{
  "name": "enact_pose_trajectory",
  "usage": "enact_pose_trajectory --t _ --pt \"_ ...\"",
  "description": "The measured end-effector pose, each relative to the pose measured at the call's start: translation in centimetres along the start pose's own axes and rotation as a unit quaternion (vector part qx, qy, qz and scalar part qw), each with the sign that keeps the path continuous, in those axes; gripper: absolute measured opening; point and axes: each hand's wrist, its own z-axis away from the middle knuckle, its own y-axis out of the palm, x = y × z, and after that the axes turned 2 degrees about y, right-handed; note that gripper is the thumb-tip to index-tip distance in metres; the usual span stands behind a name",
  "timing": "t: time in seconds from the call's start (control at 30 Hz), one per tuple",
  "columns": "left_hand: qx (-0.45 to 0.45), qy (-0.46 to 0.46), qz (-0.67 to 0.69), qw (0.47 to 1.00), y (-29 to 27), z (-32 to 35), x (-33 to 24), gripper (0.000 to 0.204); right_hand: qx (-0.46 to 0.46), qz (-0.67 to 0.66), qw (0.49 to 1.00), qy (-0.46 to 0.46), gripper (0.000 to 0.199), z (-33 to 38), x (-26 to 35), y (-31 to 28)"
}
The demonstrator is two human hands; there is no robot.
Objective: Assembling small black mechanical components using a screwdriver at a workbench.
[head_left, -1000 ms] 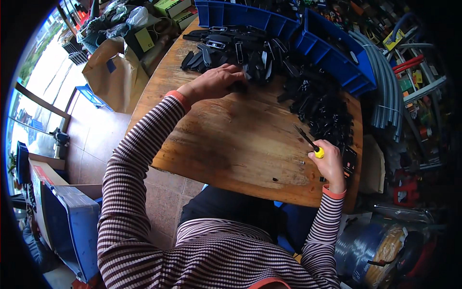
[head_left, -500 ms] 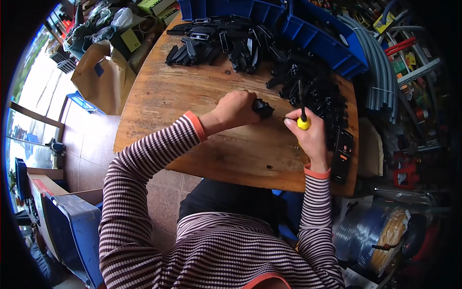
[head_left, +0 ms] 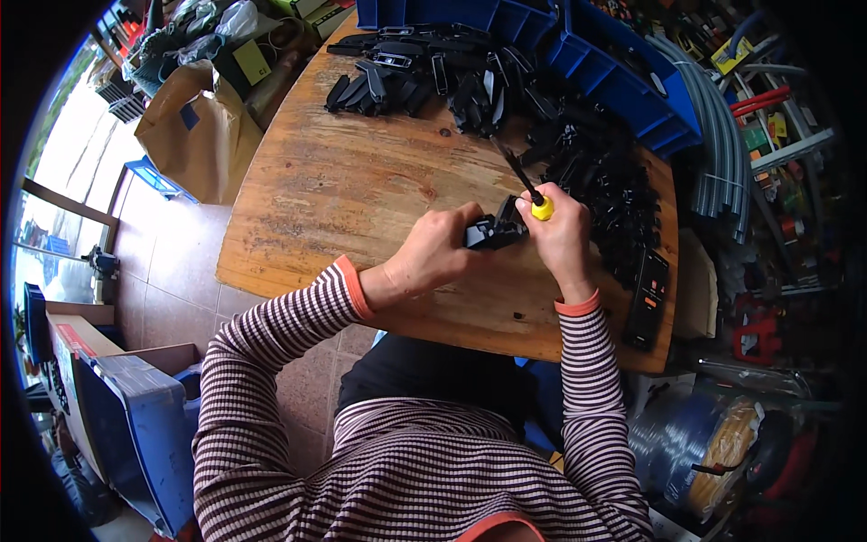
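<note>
My left hand (head_left: 432,251) is closed around a small black plastic part (head_left: 490,233), holding it above the wooden table. Close on its right, my right hand (head_left: 562,237) grips a screwdriver with a yellow-and-black handle (head_left: 542,209). The screwdriver's dark shaft (head_left: 513,165) points up and away to the left, toward the far pile. My right fingertips are at the right end of the black part; whether they pinch it too is hard to make out. Many similar black plastic pieces (head_left: 470,86) lie heaped along the table's far and right sides.
Blue plastic bins (head_left: 623,77) stand at the table's (head_left: 316,199) far edge. A phone (head_left: 648,298) lies at its right edge. Grey hoses (head_left: 718,144) hang beyond, a brown paper bag (head_left: 203,144) stands at left, and a blue crate (head_left: 149,434) sits lower left.
My right hand has moved left to the black part, and the screwdriver has tilted from upright to leftward. My left hand has come slightly nearer, turning the part. The view has shifted slightly.
</note>
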Motion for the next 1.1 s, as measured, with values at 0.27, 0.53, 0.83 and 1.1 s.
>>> enact_pose_trajectory --t 0.27,0.53,0.83,1.1 --pt "0.052 0.349 -0.228 0.908 0.1 -0.2 1.6 0.048 -0.002 0.055 0.996 -0.076 0.01 -0.4 0.6 0.4" --pt "0.092 0.335 -0.237 0.907 0.3 0.2 1.6 0.046 0.042 -0.093 0.991 -0.081 0.007 -2.5 1.5 -1.8" --pt "0.107 0.329 -0.264 0.901 -0.7 -1.0 1.1 0.042 -0.127 -0.362 0.923 0.0 0.009 -3.2 2.0 -1.7" --pt "0.221 0.437 -0.346 0.801 -1.5 -9.2 1.0 0.041 -0.081 0.077 0.992 0.067 0.011 1.9 -5.3 -9.7"
